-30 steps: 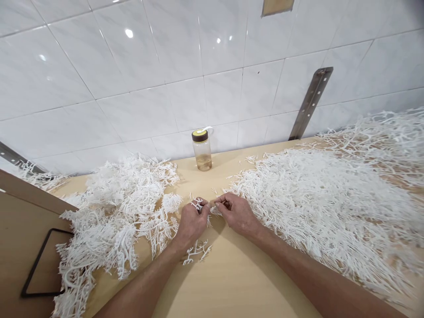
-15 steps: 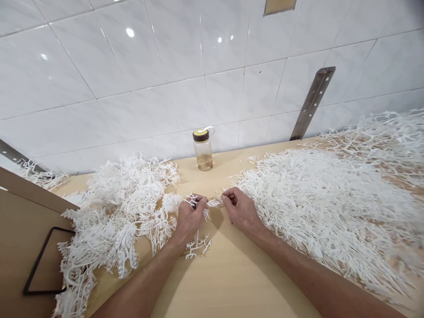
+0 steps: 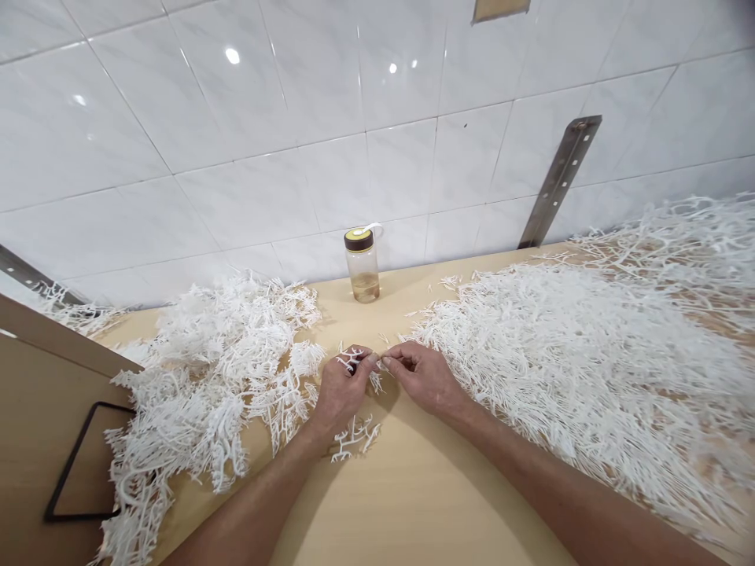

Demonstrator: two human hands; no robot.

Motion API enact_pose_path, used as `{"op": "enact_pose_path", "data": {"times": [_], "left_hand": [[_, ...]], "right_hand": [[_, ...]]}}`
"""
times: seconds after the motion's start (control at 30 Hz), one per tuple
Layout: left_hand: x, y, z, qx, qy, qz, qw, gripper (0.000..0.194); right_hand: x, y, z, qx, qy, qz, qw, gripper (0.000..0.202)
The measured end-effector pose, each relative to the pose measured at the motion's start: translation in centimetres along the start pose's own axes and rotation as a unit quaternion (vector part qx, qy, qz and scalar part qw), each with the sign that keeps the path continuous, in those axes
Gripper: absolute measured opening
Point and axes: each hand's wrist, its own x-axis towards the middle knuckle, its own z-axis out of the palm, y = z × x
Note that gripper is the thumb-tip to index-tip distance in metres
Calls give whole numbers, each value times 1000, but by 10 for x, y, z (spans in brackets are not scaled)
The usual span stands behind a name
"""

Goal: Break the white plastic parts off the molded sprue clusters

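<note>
My left hand (image 3: 348,383) is closed around a white branched sprig (image 3: 349,360), whose forked tips stick out past the fingers. Thumb and forefinger of my right hand (image 3: 423,376) are pinched together at the sprig's end, right beside the left fingertips; what lies inside that pinch is too small to make out. Below the left wrist, a loose white sprig (image 3: 355,440) rests on the wooden table (image 3: 406,495). Close to my left hand is a heap of branched white pieces (image 3: 236,354). A wide pile of thin white pieces (image 3: 566,346) spreads beside my right hand.
A bottle with a dark and yellow lid (image 3: 362,267) stands behind my hands near the tiled wall (image 3: 265,212). At the left is a brown panel with a black handle (image 3: 76,464). A metal bracket (image 3: 560,182) leans at the right along the wall.
My right hand has moved left, so its fingertips now meet those of my left hand. The gap where the sprig's tips showed between the hands has closed.
</note>
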Motion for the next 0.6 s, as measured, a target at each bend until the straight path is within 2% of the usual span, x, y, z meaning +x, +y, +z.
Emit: {"op": "enact_pose_path", "data": {"times": [0.17,0.37,0.6], "left_hand": [[1,4,-2,3,-7,-30,1000,30],[2,0,-1,12,5,-85,996,30],[3,2,-3,43,-2,-57,997,29]], "right_hand": [[0,-1,0,7,10,23,1000,20],[-1,1,0,-6,18,8,1000,21],[-1,1,0,-13,-20,-14,1000,17]]}}
